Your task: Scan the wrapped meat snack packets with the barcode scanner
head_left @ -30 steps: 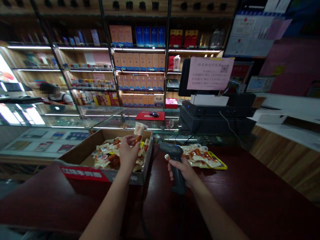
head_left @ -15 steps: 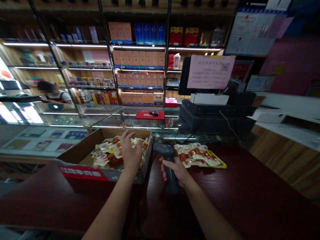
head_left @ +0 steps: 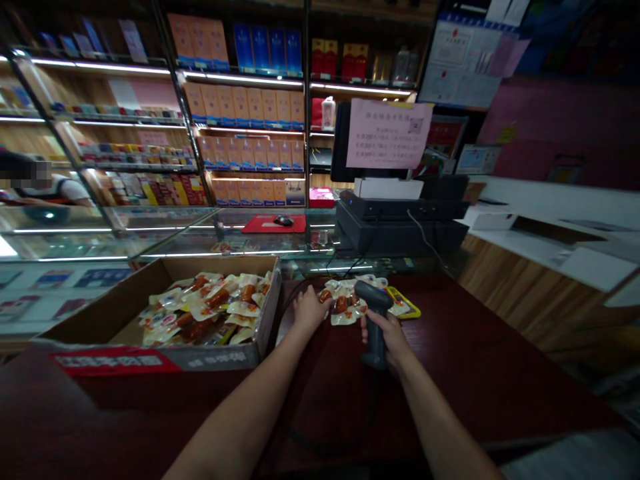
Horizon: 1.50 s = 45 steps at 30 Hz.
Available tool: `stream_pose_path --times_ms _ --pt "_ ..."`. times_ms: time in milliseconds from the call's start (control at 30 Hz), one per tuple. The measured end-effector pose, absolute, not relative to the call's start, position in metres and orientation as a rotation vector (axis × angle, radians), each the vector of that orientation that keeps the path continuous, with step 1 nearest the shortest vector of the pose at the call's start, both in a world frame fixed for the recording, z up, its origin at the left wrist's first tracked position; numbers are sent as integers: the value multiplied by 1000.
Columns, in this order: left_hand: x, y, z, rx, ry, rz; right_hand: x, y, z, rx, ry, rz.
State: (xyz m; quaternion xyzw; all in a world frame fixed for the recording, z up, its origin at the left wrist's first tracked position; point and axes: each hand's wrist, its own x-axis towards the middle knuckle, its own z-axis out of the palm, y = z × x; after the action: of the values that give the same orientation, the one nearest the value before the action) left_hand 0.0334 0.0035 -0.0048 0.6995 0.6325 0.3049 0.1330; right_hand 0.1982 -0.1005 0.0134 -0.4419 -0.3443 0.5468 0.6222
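Gripping the scanner (head_left: 373, 301) upright in our right hand (head_left: 393, 337), head aimed over the snack packets (head_left: 346, 307) mid-frame; left hand (head_left: 308, 311) touches their edge, likely steadying them, grasp unclear.

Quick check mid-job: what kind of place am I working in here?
Most likely a small shop's checkout counter: lit shelves of boxed goods behind, a till with its screen, and a barcode scanner in the right hand.

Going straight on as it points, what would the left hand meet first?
The left hand would meet the loose pile of snack packets on the counter; it seems already at their edge, though depth is unclear.
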Motion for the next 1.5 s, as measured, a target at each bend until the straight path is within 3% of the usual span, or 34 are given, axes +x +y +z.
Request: stream_pose_path --times_ms 133,333,500,1500 --pt "26 11 -19 2036 1827 866 200 -101 7 -1007 -766 1267" --pt "6 21 -20 1568 1479 1337 195 -103 11 -1043 -811 1236" --pt "14 10 -7 1369 1145 1463 195 -105 10 -1039 -833 1229" --pt "21 3 -8 1516 1248 1520 194 -103 10 -1083 -815 1204"
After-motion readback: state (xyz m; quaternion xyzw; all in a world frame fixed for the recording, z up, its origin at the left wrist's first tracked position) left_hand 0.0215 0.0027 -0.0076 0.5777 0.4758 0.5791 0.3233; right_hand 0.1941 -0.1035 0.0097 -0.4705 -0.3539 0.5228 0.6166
